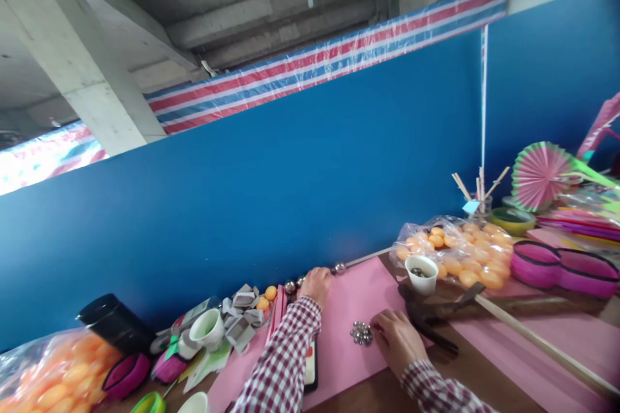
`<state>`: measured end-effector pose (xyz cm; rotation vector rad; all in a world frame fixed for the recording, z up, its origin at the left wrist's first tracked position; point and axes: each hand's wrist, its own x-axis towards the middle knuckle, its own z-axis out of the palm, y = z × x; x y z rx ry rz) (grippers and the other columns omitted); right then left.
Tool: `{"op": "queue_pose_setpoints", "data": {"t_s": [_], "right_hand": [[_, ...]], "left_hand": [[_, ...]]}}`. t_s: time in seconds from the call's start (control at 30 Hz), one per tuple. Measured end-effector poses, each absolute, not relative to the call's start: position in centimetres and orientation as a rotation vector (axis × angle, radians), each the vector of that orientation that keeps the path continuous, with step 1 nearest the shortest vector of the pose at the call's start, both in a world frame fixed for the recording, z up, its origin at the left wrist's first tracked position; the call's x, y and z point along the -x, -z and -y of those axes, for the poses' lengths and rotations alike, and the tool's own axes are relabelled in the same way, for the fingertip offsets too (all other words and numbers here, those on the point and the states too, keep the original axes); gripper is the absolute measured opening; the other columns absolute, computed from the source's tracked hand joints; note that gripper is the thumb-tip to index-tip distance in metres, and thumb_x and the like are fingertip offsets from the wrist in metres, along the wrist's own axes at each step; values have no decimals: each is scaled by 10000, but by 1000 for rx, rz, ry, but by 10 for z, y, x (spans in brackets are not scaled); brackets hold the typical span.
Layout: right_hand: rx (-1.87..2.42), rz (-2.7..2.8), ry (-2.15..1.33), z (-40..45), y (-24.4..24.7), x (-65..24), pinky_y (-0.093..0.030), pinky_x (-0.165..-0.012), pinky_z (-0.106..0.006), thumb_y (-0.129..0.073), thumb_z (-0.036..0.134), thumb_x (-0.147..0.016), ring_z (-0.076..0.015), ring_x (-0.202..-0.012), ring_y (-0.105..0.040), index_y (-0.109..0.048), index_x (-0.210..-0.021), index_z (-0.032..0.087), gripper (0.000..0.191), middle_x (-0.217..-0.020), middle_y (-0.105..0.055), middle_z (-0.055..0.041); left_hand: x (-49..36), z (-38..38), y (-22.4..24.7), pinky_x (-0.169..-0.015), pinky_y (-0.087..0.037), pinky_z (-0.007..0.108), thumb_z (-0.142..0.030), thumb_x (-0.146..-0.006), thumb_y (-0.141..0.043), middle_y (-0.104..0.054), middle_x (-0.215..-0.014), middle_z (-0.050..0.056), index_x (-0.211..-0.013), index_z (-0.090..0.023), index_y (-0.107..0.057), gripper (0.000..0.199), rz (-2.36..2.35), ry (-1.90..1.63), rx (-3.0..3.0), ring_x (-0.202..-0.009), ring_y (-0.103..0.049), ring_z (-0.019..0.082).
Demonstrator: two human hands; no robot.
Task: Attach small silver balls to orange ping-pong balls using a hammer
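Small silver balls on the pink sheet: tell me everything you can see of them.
The small silver balls look round, shiny and metallic, bunched in a compact cluster on the pink sheet. They lie just beside the right hand; whether it touches them, or they are joined together, I can't tell.

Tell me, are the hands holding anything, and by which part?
Can't tell: the left hand is by the big shiny balls, the right hand beside the little shiny balls.
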<state>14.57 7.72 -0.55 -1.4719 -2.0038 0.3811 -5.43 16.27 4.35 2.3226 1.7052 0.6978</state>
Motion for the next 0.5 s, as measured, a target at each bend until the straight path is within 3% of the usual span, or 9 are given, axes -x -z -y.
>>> {"op": "queue_pose_setpoints", "data": {"t_s": [0.17,0.5], "right_hand": [[1508,1995,-417,-85,16,-144,-343,-697,-285,-462,195,-737,-191,-776,-495,-624,-726,207,162,-788,-605,-44],[1557,1980,-397,-75,-3,-144,-345,-707,-256,-462,162,-742,-167,-790,-491,-616,-728,201,160,-784,-601,-32]], "left_hand": [[25,-175,-32,-968,-222,346,-133,-750,-436,-525,-1159,20,-892,-288,-611,273,-1533,-759,-2387,-1119,-395,195],[26,-191,-27,-984,-179,406,-44,-718,-421,-521,-1172,87,-892,-202,-615,304,-1544,-555,-2409,-1157,-366,234]]}}
